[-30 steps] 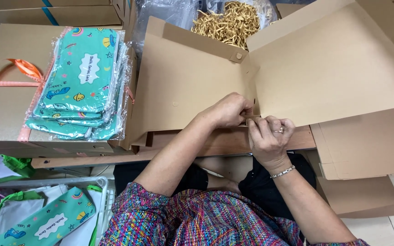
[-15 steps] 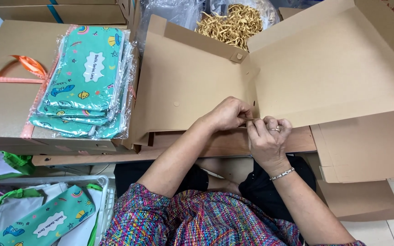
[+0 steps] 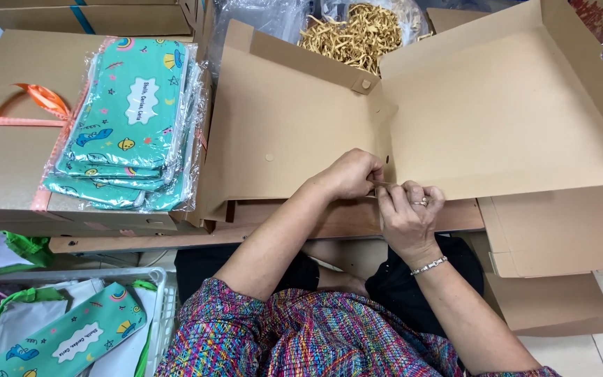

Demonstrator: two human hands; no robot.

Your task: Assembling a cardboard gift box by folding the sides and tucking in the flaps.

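Left hand [image 3: 352,173] and right hand [image 3: 407,213] pinched together on a thin strip [image 3: 383,183] at the near edge of an unfolded box [image 3: 315,126]; teal pouches [image 3: 130,119] stacked to the left.

Wooden table [image 3: 343,218] is showing only along its near edge. An unfolded cardboard box [image 3: 497,119] is lying directly on it, flaps spreading wide. At left, a closed cardboard box [image 3: 1,153] with orange ribbon is sitting on it, carrying a stack of bagged teal pouches [image 3: 130,126].
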